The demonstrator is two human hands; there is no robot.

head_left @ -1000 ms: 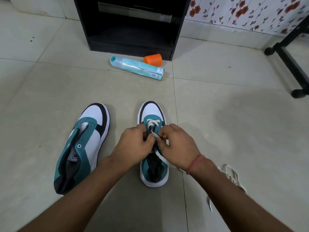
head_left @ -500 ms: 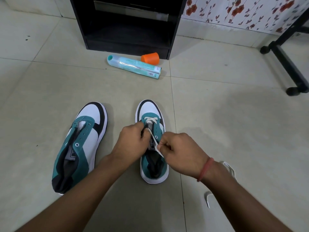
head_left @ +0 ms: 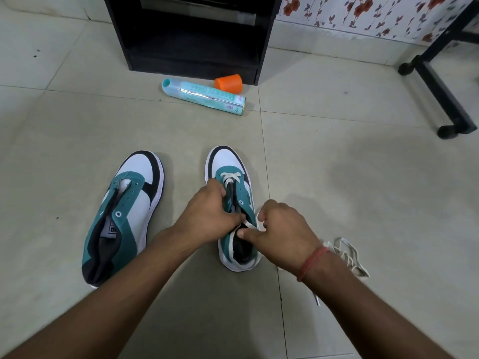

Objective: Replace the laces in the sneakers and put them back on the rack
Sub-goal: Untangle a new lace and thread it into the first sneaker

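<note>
My left hand [head_left: 207, 216] gripped the right sneaker [head_left: 234, 203] — my right hand [head_left: 282, 234] pinched, it seemed, its white lace [head_left: 250, 225].

Pale tiled floor [head_left: 337, 177], floral wallpaper [head_left: 363, 16], and a black stand [head_left: 440, 89] at right.

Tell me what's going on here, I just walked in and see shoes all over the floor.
A person is relacing sneakers on the tiled floor. The left hand grips the right sneaker by its eyelet flap, and the right hand pinches the white lace, crossed only at the toe so far. The left sneaker has no lace. Another loose lace lies by the right wrist, and the black rack is ahead.
</note>
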